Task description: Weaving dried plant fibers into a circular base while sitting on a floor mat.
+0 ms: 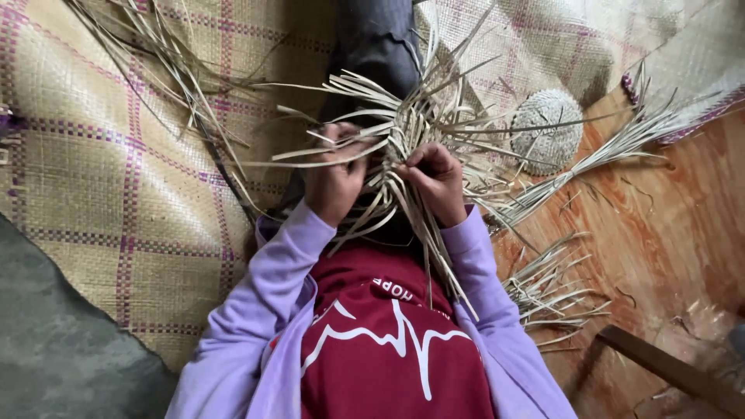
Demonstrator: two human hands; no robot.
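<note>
I am looking down at a half-woven piece of pale straw strips (411, 128) held over my lap, loose strips fanning out from it in all directions. My left hand (335, 177) grips the strips at its left side, fingers closed around them. Pinching strips at the lower right edge of the weave is my right hand (436, 180). Both arms wear lilac sleeves over a dark red top. A leg in dark grey trousers (376, 39) runs away from me under the weave.
A woven mat (116, 178) with purple check lines covers the floor to the left. A small finished round woven piece (547, 128) and loose straw bundles (551, 283) lie on the wooden floor at right. A dark wooden bar (667, 368) sits lower right.
</note>
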